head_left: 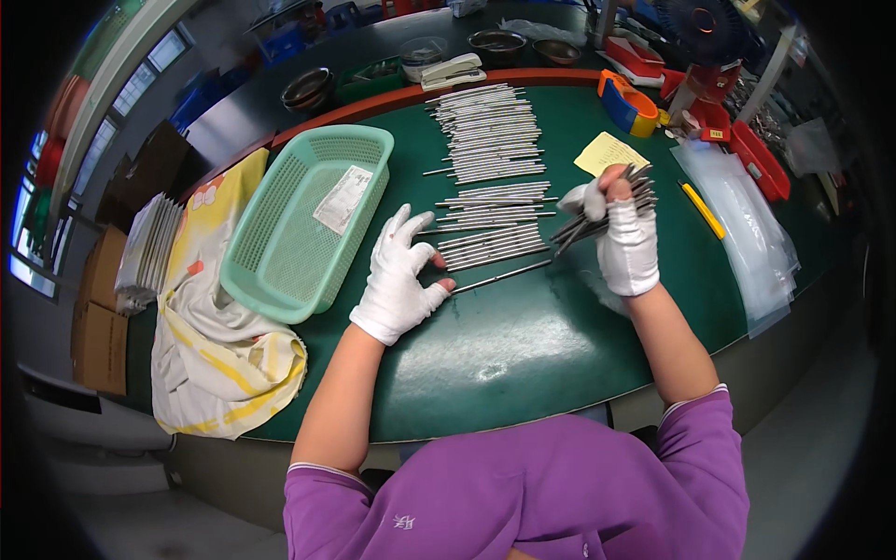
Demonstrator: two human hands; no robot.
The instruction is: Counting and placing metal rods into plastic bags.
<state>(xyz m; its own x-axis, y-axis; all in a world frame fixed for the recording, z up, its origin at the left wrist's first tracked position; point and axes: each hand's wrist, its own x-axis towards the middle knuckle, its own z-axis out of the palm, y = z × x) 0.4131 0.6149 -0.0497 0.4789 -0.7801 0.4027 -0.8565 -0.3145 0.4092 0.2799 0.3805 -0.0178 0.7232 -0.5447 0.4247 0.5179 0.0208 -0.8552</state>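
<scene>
My left hand (397,280), in a white glove with bare thumb and fingertip, has its fingers apart. Its thumb tip touches the left end of a single thin metal rod (504,277) lying on the green table. My right hand (627,229), gloved the same way, is closed round a bundle of dark metal rods (642,191), raised over the table. Between my hands lies a row of rods (493,247), side by side, with another group (495,203) just beyond. Farther back is a larger, thicker group of rods (485,131).
At left stands a light green plastic basket (257,233) with a paper slip, beside a yellow-patterned cloth (229,373). To the right are a yellow note (609,154), a yellow cutter (702,210), clear plastic bags (747,238), an orange-and-blue tape dispenser (627,103) and red bins (758,161).
</scene>
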